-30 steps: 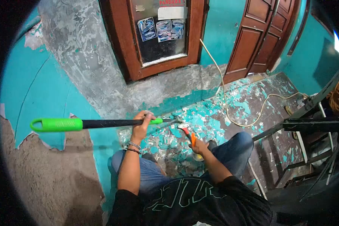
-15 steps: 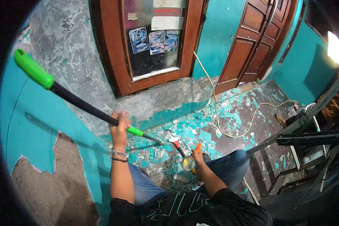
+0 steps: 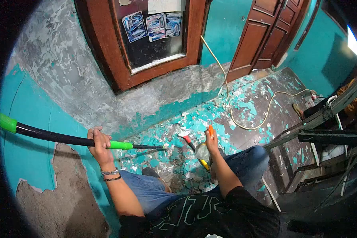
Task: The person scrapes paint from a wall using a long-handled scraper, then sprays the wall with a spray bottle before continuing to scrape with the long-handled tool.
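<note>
My left hand (image 3: 99, 143) is clenched mid-shaft on the long stiff scraper (image 3: 73, 139), likely tip-heavy; my right hand (image 3: 211, 146) grips a light, slippery tool (image 3: 202, 152).

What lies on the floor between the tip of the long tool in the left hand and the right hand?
In the head view, loose teal paint flakes cover the floor between the long tool and the right hand, plus a red-handled tool.

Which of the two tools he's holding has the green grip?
The long black pole in the left hand; the right hand holds a short orange-handled scraper.
</note>
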`<act>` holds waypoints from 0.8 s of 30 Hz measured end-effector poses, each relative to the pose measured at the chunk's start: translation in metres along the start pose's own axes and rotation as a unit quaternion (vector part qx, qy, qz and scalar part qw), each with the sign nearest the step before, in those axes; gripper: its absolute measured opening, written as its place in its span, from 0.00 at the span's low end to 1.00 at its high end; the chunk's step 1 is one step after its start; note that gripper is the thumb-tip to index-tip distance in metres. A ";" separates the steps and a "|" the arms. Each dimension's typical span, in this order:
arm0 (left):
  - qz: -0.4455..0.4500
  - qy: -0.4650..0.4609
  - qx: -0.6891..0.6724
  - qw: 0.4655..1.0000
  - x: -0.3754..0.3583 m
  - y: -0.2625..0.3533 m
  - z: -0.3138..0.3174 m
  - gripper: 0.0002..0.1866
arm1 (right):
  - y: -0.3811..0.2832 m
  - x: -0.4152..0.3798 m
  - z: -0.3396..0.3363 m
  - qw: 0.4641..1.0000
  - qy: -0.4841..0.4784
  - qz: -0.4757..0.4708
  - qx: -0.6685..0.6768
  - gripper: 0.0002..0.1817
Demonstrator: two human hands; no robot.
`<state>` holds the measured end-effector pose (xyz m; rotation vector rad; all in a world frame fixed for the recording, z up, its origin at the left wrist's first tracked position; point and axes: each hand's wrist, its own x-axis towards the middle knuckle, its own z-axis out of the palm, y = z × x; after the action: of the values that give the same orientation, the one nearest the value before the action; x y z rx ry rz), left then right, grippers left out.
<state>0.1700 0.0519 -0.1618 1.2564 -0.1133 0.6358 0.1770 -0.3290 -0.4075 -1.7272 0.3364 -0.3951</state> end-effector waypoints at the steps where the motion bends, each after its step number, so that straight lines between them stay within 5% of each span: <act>1: -0.005 0.001 0.001 1.000 0.000 -0.001 0.000 0.12 | -0.001 0.001 -0.004 0.995 -0.002 0.014 -0.096 0.19; 7: 0.011 0.009 -0.003 1.000 0.001 -0.004 0.006 0.09 | -0.019 -0.005 0.000 0.996 0.005 0.036 -0.083 0.20; 9: 0.013 0.009 -0.002 1.000 0.001 -0.005 0.008 0.09 | -0.021 0.001 0.004 0.996 0.054 -0.052 -0.049 0.22; 14: 0.015 0.018 0.012 1.000 0.003 -0.006 0.014 0.10 | -0.001 0.069 0.003 0.996 0.040 -0.017 -0.080 0.25; 19: -0.004 0.043 0.048 0.998 0.006 -0.004 0.023 0.09 | -0.043 0.131 -0.009 0.977 -0.024 -0.002 -0.212 0.25; 21: -0.023 0.036 0.049 0.998 0.007 -0.002 0.030 0.10 | -0.051 0.163 -0.021 0.986 -0.045 0.021 -0.160 0.24; 24: -0.059 0.008 0.059 0.997 0.009 0.003 0.040 0.11 | -0.065 0.196 -0.040 0.965 -0.100 -0.038 -0.239 0.24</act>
<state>0.1860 0.0194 -0.1421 1.3608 0.0107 0.5565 0.3360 -0.4367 -0.3214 -2.2389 0.2283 -0.1979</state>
